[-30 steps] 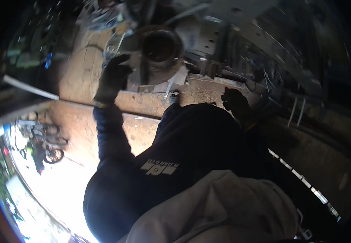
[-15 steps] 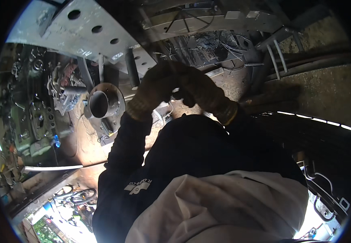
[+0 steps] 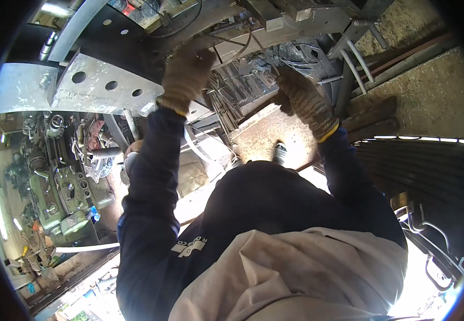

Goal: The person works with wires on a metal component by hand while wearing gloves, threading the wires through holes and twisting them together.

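Note:
Both my hands wear brown knit work gloves with yellow cuff edges. My left hand (image 3: 186,77) is raised beside the end of a grey steel beam (image 3: 101,85) with round holes. Its fingers bend toward the right, but their tips merge with the shadow, so I cannot make out what they touch. My right hand (image 3: 302,101) is farther right, its fingers closed round the lower end of a thin metal rod (image 3: 263,49) that slants up and left. Below the gap between my hands lies a bundle of thin metal rods (image 3: 226,101).
A green machine (image 3: 55,198) stands at the left, with a pale pipe (image 3: 87,248) near it. At the upper right is a frame with metal legs (image 3: 356,67), by a rough wall (image 3: 424,80). Coiled wire (image 3: 296,56) lies beyond my right hand. A dark corrugated sheet (image 3: 430,176) is at the right.
My hands, together in front of my chest before, have moved apart and farther out. A thin rod now shows in my right hand. The view has shifted, showing more floor and a shoe.

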Action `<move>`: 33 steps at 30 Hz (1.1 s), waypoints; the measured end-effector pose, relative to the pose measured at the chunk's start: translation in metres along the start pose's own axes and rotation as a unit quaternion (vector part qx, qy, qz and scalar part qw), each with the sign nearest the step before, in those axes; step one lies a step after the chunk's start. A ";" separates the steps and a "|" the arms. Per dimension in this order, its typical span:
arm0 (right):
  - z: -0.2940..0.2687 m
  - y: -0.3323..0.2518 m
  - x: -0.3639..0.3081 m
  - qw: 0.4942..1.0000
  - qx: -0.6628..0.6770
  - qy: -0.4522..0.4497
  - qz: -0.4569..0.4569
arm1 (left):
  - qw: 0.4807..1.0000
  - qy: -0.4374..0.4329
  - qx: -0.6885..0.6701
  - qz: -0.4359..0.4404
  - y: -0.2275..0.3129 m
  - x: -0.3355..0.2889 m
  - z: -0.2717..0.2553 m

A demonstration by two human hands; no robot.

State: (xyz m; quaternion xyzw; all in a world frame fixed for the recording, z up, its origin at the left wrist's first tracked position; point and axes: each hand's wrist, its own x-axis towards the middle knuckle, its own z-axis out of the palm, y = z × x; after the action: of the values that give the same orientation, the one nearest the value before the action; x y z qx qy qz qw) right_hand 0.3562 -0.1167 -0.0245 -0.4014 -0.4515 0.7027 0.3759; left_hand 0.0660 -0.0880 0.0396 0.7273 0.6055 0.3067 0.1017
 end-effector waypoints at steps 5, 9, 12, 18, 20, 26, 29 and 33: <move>-0.014 0.016 0.033 0.960 -0.270 0.036 -0.065 | 0.970 0.105 0.188 0.110 -0.083 0.055 -0.004; -0.009 0.021 0.038 0.964 -0.226 0.079 -0.113 | 0.983 0.014 0.179 -0.026 -0.109 0.060 0.012; -0.033 0.049 0.042 0.917 -0.321 0.060 -0.228 | 0.987 -0.043 0.136 -0.068 -0.086 0.060 0.008; 0.010 -0.029 0.023 0.970 -0.206 0.074 0.106 | 0.993 -0.023 0.109 -0.037 -0.105 0.055 0.009; 0.005 -0.022 0.025 0.973 -0.210 0.072 0.067 | 0.994 -0.009 0.104 -0.018 -0.106 0.056 0.012; -0.003 -0.016 0.029 0.992 -0.061 0.073 0.079 | 0.998 -0.009 0.049 -0.045 -0.109 0.055 0.012; -0.015 -0.003 0.036 0.999 -0.040 0.029 0.000 | 0.998 -0.013 0.041 -0.041 -0.110 0.056 0.012; 0.000 -0.013 0.027 0.986 -0.105 0.106 0.069 | 0.999 0.003 0.046 -0.028 -0.107 0.054 0.014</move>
State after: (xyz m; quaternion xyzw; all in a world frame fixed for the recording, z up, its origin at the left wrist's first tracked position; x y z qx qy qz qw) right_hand 0.3475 -0.0882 -0.0182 -0.5409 -0.4512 0.6296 0.3278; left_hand -0.0094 -0.0078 -0.0091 0.7129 0.6397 0.2775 0.0750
